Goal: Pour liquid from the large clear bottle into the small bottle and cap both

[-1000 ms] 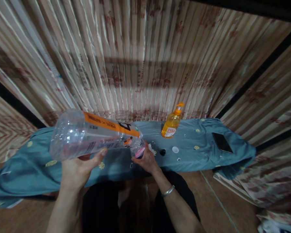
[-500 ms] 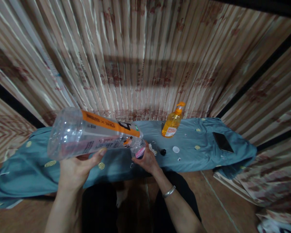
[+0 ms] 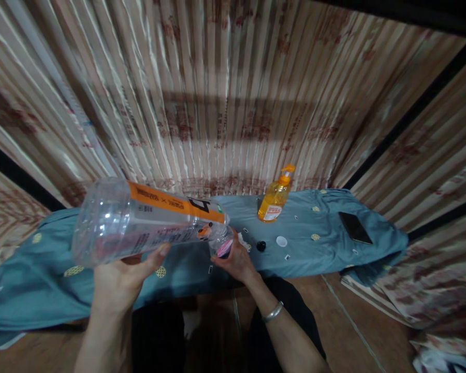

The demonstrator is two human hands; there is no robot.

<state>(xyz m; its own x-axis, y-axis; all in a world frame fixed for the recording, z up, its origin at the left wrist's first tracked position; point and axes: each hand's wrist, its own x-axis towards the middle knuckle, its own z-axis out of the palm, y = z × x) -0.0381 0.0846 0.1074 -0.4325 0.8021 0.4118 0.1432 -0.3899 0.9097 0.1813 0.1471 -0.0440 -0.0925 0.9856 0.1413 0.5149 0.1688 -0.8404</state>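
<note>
Both hands are in my view and both are occupied. My left hand [image 3: 118, 282] cradles from below one large clear plastic bottle with an orange label band [image 3: 143, 223], thumb up against its side; the bottle lies almost on its side in the air, its wide base toward the left and its neck tipped down to the right. My right hand [image 3: 235, 261], with one silver bangle [image 3: 273, 312] on its wrist, is closed about one small clear container with a pink label [image 3: 222, 244], which sits right at the large bottle's mouth; I cannot tell whether the two touch, nor whether anything passes between them. Both are held above the near edge of one low surface covered by a teal cloth with gold round motifs [image 3: 314, 248]. On that cloth I count one orange pump bottle of yellow liquid [image 3: 274, 199] standing upright toward the back, one small black cap [image 3: 260, 245] and one white round lid [image 3: 281, 241] lying just beside each other to the right of my right hand, and one dark flat phone-like slab [image 3: 355, 228] well apart at the right end. Several tiny light scraps are scattered over the cloth; they are too small to identify. One striped, patterned curtain [image 3: 225, 93] hangs behind the surface. A brown wooden floor [image 3: 357, 331] shows below.
</note>
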